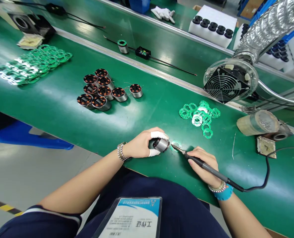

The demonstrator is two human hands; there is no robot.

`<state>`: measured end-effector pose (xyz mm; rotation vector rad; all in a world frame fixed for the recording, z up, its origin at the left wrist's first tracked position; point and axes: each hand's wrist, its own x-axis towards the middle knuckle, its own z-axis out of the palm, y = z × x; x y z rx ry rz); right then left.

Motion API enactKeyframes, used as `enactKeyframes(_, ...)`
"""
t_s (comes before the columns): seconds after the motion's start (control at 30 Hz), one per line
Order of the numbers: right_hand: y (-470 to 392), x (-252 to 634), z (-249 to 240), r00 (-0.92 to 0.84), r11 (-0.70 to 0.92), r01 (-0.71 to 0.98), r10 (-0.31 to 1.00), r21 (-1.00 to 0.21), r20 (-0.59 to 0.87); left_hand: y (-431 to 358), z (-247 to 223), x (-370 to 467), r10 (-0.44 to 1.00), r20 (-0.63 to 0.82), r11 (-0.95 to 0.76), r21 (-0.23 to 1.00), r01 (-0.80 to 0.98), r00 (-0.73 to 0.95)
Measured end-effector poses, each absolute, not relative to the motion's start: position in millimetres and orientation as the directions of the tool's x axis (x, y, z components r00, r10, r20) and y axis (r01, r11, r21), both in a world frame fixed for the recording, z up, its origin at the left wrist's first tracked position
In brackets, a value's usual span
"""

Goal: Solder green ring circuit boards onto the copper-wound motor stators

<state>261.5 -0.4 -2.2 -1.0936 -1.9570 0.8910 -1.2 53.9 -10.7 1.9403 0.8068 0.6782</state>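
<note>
I have my left hand (139,143) clamped on a wound stator (162,144) and right hand (204,162) around a soldering iron (211,169), whose slipping could scorch a white finger cot (159,135).

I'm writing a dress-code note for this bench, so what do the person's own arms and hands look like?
The left hand wears two white finger covers, with a silver metal link band at the wrist and a short, white-striped navy fabric sleeve above. The right hand shows no covers; at its wrist are a pale beaded bracelet and a bright blue band.
</note>
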Motion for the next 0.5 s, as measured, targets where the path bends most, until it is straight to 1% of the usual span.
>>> enactKeyframes(0.1, -0.8, 260.6, -3.6, -0.422, 0.464, 0.367, 0.856, -0.806, 0.300, 53.8, -10.5, -0.8, 0.759, 0.129, -0.379, 0.885, 0.272, 0.638)
enactKeyframes(0.23, -1.5, 260.1, -4.6, -0.443, 0.506, 0.361, 0.832, -0.783, 0.333, 53.0, -9.1, -0.1, 0.760, 0.118, -0.373, 0.885, 0.280, 0.639)
enactKeyframes(0.37, -1.8, 260.1, -4.5, -0.447, 0.508, 0.363, 0.831, -0.781, 0.332, 52.0, -7.6, 0.3, 0.762, 0.111, -0.370, 0.883, 0.289, 0.638)
enactKeyframes(0.5, -2.3, 260.3, -2.5, -0.428, 0.468, 0.401, 0.856, -0.787, 0.291, 51.7, -8.1, 0.4, 0.766, 0.109, -0.374, 0.878, 0.300, 0.634)
